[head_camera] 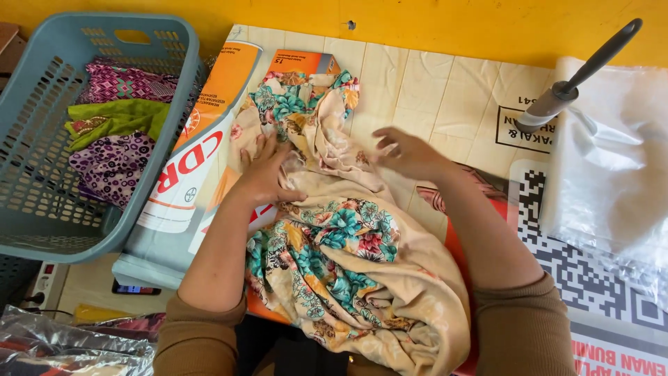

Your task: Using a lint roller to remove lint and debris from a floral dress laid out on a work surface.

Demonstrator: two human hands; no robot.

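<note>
A beige garment with a teal, pink and yellow flower print [348, 257] lies bunched on the worktop in front of me, spreading from the far middle down over the near edge. My left hand [266, 173] presses flat on its upper left part with the fingers pinching a fold. My right hand [407, 153] rests on the garment's right edge, fingers spread and lightly curled on the cloth.
A blue-grey plastic basket [42, 202] at the left holds purple and green folded fabrics [115, 139]. Flattened cardboard [445, 97] covers the worktop. At right lie clear plastic bags [612, 167] and a grey-handled tool [584, 73]. A yellow wall runs behind.
</note>
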